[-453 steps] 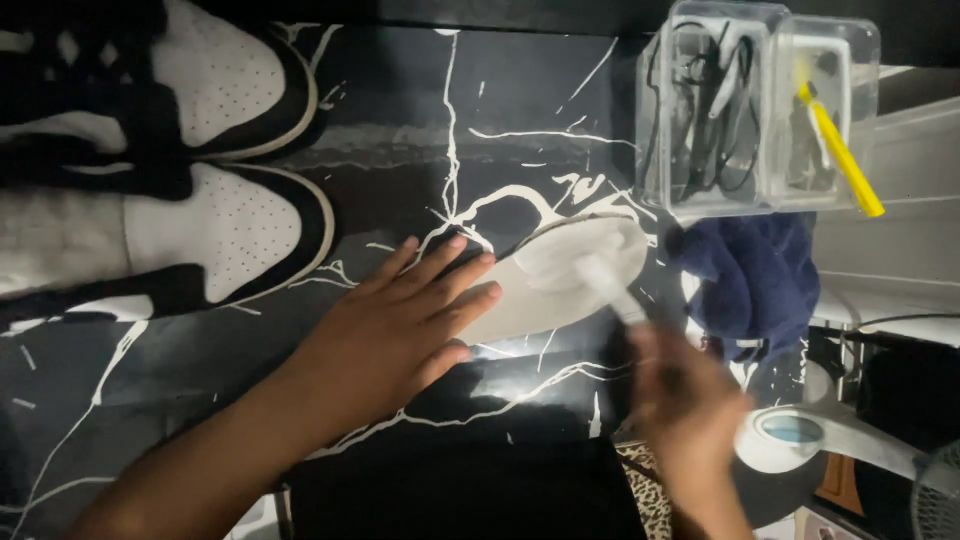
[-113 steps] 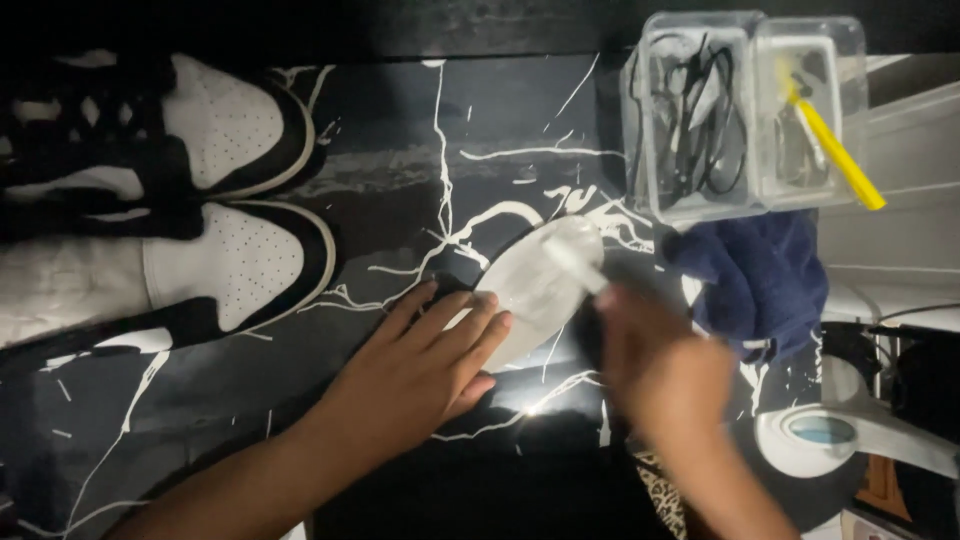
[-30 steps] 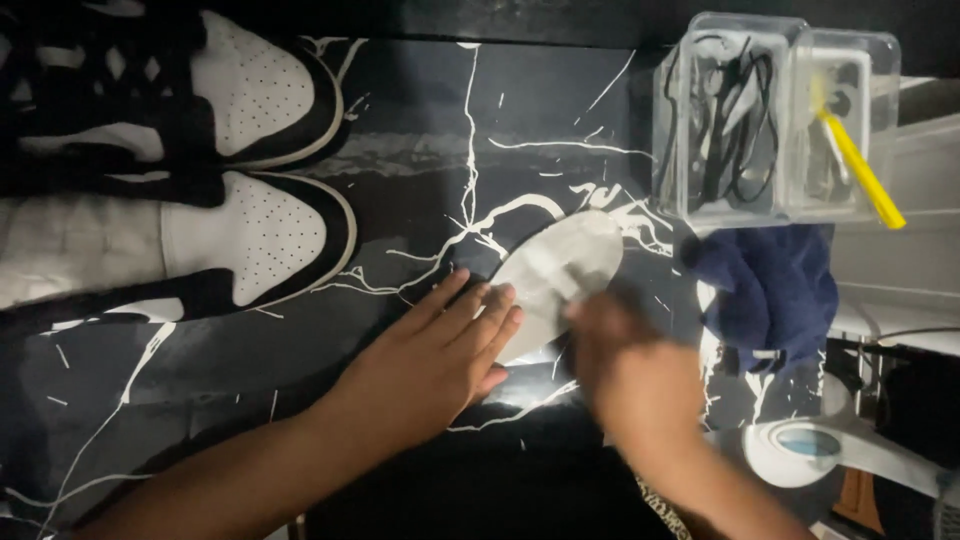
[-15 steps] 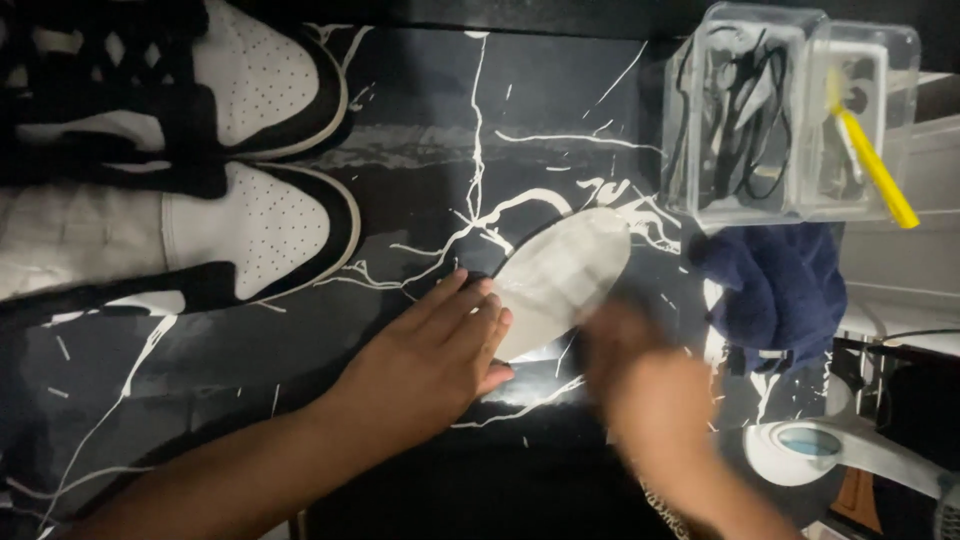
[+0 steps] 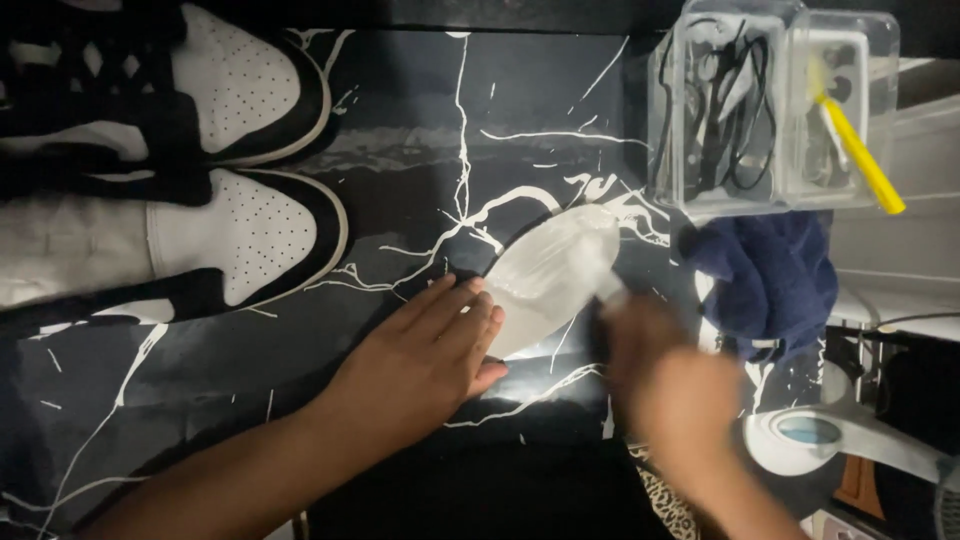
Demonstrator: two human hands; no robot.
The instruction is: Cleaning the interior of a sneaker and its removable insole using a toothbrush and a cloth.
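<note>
White and oval, the insole (image 5: 552, 278) lies flat on the black marble-veined tabletop (image 5: 400, 130), between my two hands. I see my left hand (image 5: 425, 360) spread flat, fingers pressing its near edge. My right hand (image 5: 665, 385) is motion-blurred beside the insole; I cannot tell its grip. Perforated black-and-white sneakers (image 5: 200, 170) sit left.

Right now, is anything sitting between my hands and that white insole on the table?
Nothing visible is in the way. The left hand lies flat on the near end of the white insole. The right hand, blurred, is at its right edge with a pale tool on it.
</note>
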